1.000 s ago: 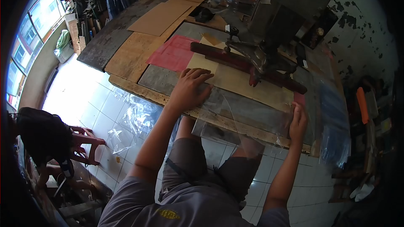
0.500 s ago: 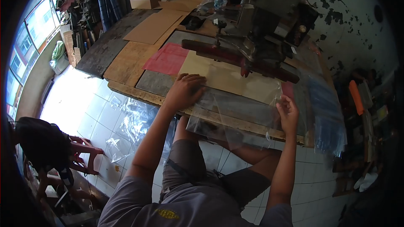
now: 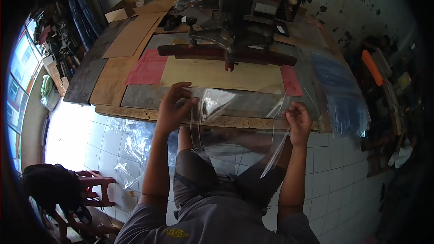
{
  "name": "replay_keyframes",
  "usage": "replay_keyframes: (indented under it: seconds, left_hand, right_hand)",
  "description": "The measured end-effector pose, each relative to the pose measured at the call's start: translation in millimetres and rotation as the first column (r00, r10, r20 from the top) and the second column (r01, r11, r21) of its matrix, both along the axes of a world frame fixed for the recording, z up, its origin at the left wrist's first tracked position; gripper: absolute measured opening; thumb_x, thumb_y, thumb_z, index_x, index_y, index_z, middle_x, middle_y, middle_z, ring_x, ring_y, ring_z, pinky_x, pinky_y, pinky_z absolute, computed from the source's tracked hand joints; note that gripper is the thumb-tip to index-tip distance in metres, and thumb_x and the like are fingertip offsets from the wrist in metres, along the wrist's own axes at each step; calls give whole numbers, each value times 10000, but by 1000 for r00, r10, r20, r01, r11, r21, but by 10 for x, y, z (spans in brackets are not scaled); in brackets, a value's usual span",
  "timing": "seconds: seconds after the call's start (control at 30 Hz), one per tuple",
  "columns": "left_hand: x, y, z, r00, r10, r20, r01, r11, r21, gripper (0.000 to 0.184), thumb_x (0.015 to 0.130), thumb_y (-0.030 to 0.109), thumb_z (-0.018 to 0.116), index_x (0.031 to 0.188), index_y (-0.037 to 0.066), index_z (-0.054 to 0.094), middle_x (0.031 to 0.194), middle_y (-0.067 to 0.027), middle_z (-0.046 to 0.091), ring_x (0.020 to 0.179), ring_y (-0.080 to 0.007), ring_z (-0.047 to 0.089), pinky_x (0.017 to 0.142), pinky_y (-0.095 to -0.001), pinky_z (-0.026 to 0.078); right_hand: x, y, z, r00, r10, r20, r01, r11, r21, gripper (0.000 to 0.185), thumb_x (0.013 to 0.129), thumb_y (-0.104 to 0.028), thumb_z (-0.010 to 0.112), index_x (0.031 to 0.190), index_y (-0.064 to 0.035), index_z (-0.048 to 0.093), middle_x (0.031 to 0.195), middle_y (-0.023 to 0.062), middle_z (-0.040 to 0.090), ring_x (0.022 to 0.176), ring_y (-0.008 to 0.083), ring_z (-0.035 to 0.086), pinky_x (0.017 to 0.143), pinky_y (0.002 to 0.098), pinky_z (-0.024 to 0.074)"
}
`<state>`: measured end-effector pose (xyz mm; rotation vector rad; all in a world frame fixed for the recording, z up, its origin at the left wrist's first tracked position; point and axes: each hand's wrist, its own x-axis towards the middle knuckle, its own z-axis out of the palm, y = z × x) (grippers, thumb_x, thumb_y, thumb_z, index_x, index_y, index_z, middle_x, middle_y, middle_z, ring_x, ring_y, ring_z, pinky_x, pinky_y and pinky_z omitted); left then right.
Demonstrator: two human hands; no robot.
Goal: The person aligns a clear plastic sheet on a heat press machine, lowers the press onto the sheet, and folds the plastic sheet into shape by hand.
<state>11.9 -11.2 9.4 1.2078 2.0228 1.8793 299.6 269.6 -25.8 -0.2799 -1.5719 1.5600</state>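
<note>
The left hand [image 3: 172, 108] and right hand [image 3: 299, 122] pinch opposite sides of the clear plastic sheet [image 3: 239, 129] between their fingers, over the tabletop's [image 3: 135, 114] near edge; uneven tension could crease it, or that worn edge could snag its drooping part.

Got clear plastic sheet [image 3: 239, 131] on my feed: glossy, bright glare upper left, creased down right side, held up, lower part hanging past edge of desk [image 3: 135, 112].
</note>
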Motion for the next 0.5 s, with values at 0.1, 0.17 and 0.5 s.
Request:
replay_keyframes:
  seconds: [0.1, 0.17, 0.5]
  left_hand:
    - [-24, -18, -35, 982, 14, 190, -44, 987, 153, 458, 892, -13, 733, 1314, 21, 561, 968, -26, 659, 893, -79, 643, 808, -235, 515]
    - [-69, -49, -80, 973, 50, 227, -96, 976, 194, 442, 907, 0, 726, 1316, 21, 558, 973, -21, 656, 871, -73, 629, 781, -228, 503]
    - [-54, -39, -132, 963, 31, 267, -99, 964, 245, 446, 915, -19, 713, 1319, 23, 529, 977, -17, 645, 826, -44, 611, 698, -186, 466]
  right_hand:
    - [-14, -9, 2, 1000, 2, -10, -1, 1000, 16, 331, 923, 44, 658, 1249, 9, 607, 1048, 39, 580, 928, 153, 678, 823, 300, 565]
    - [-22, -40, 45, 1000, -2, 14, 2, 1000, 14, 328, 920, 47, 657, 1242, 10, 611, 1044, 41, 580, 909, 154, 678, 804, 304, 568]
    - [-39, -19, 21, 997, -52, 48, 53, 998, -31, 290, 924, 7, 640, 1213, 16, 622, 958, 42, 608, 810, 149, 662, 743, 297, 561]
